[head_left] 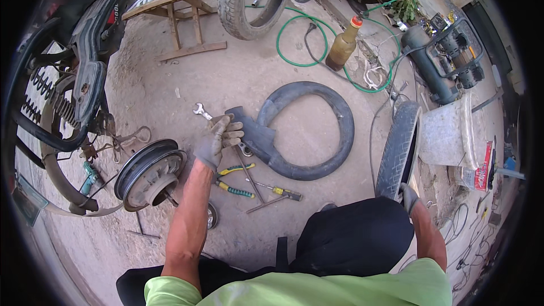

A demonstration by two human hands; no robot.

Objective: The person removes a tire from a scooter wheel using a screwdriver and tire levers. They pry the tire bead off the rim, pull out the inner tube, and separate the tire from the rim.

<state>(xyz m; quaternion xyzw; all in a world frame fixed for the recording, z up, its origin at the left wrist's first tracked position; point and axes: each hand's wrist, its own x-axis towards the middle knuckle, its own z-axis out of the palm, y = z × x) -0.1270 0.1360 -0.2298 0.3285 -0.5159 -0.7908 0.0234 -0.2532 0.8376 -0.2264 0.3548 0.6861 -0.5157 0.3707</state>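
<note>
Two gloved hands are working on either side of a crouching person's knees in this dusty repair area. Directly before the person, a black inner tube (347, 130) is lying on the ground, with a flat rubber flap (251, 136) overlapping its left side. The left hand (220, 137) is reaching beside that flap, its fingers loosely spread and apparently gripping nothing; whether they are touching the rubber or the combination wrench (201, 111) beneath them, I cannot tell. The right hand (409, 197) is meeting the near edge of a tyre (395, 153) standing beside a white bucket (447, 136); the tyre and knee are hiding its fingers, so its grip is unclear.

Trouble could be coming from several sides. If the hand is all that is steadying the tyre, letting go might send it toppling. Pliers (238, 191) and a screwdriver (290, 194) are lying near the tube, and dragging it over their hard tips could be nicking the rubber. Farther off, a red-capped bottle (343, 48) is standing among loops of green hose (277, 45); a tug might be enough to tip it.
</note>
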